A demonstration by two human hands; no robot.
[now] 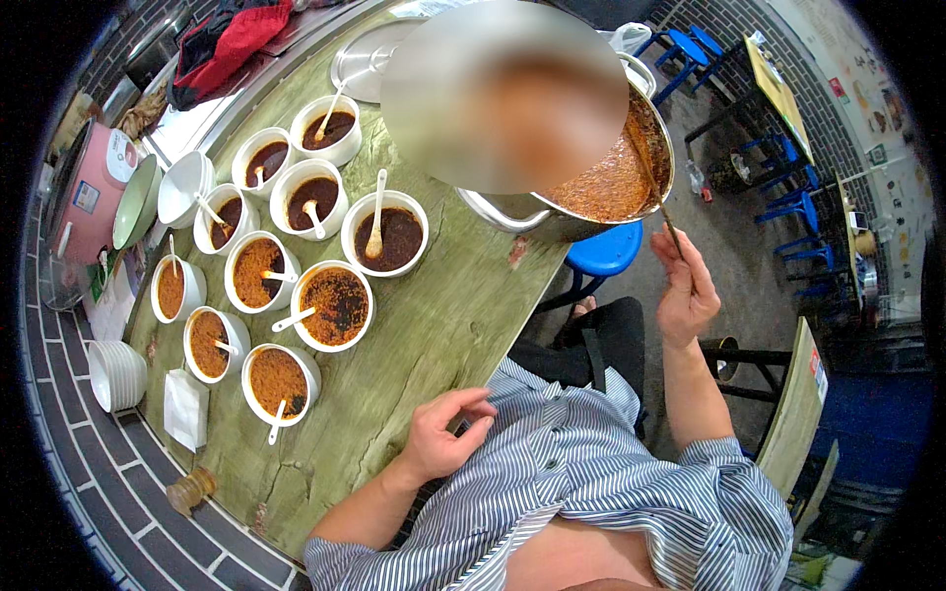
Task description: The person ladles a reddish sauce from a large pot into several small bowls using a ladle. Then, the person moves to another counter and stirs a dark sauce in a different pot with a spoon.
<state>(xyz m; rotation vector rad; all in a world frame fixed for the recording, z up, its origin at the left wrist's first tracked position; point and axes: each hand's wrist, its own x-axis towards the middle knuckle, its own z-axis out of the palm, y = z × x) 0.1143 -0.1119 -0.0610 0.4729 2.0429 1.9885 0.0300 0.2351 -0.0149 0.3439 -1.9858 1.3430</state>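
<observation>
At the right, my right hand (686,289) grips the end of a long thin wooden stick or handle (656,185), whose far part reaches into a large metal pot (510,214) of reddish-brown, oily sauce (610,181). A blurred patch hides much of the pot. My left hand (449,432) is held over the table's near edge with its fingers apart and nothing in it. To its upper left stand several white bowls with white spoons; some hold dark sauce (392,235), others an orange-brown crumbly topping over dark sauce (332,303).
Stacked white bowls (118,375), a white paper packet (186,406) and a small jar (192,490) lie along the left side of the wooden table (414,325). A round metal lid (362,66) lies behind the bowls. A blue stool (610,251) stands under the pot's side.
</observation>
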